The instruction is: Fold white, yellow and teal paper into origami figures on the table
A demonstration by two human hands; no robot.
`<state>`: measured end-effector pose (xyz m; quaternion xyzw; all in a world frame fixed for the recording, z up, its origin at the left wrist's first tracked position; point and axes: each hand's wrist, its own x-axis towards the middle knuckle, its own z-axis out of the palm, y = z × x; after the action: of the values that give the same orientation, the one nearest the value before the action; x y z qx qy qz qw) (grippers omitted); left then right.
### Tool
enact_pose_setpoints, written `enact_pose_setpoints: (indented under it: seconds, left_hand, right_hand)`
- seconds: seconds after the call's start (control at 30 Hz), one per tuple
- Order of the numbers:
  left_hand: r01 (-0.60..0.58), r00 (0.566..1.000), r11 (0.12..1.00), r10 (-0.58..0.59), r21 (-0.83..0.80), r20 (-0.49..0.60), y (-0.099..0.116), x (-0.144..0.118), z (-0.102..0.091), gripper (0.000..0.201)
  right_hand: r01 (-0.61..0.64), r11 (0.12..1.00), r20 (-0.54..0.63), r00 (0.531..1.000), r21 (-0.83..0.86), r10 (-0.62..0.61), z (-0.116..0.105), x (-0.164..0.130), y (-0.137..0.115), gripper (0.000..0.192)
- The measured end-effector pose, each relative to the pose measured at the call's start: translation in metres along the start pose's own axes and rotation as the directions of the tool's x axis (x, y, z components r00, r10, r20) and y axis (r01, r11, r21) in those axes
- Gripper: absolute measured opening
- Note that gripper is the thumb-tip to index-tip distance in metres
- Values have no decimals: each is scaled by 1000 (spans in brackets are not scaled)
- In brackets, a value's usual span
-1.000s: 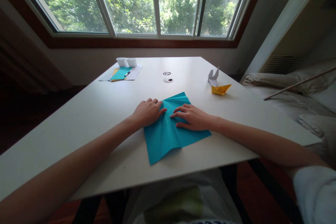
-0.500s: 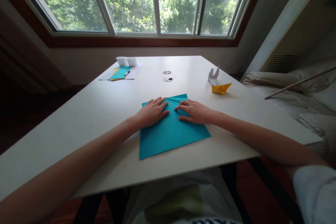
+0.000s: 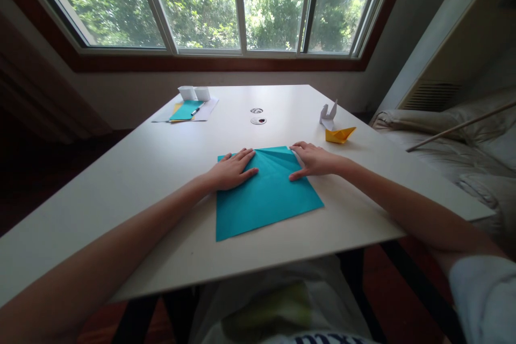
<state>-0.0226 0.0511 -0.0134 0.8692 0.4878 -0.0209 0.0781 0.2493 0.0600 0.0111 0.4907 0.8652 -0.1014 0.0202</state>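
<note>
The left hand [image 3: 231, 169] lies flat with its fingers [image 3: 242, 157] spread open, palm down on the upper left part of the teal paper sheet [image 3: 266, 196]. The right hand [image 3: 312, 160] is also open and flat, its fingers resting at the sheet's upper right corner and its thumb pressing on the paper near the right edge. Neither hand grips anything; both press down.

The sheet lies flat on the white counter [image 3: 141, 172] in the middle of the frame, roughly square with no clear long axis, turned slightly so its lower left corner points toward the bottom of the frame. Faint creases fan out near its top edge, between the two hands.

The left palm hides the paper under it, and the right fingers cover the upper right corner.

Toward the upper right of the frame stand a yellow paper boat [image 3: 339, 134] and a white folded figure [image 3: 328, 114] just behind it. At the upper left lie sheets of paper [image 3: 186, 111] with a pen, too small to make out well, and two small white boxes [image 3: 194, 93].
</note>
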Motion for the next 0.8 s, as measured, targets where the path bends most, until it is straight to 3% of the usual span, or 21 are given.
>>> enact_pose_setpoints:
  seconds: [0.17,0.47,0.6,0.8]
  left_hand:
    - [14,1000,1000,-14,-14,27,-3,0,0,78]
    - [42,999,999,-42,8,20,-3,-1,-1,82]
    - [49,999,999,-49,2,24,-2,-1,-1,82]
    - [61,998,998,-61,-5,17,-1,-1,-1,82]
  right_hand:
    - [-72,997,23,997,4,72,1,2,-2,102]
    - [-73,996,35,997,49,72,2,3,-2,105]
    - [13,998,-32,999,66,-11,4,1,-3,104]
    - [243,968,-77,968,66,-238,-1,-3,-8,77]
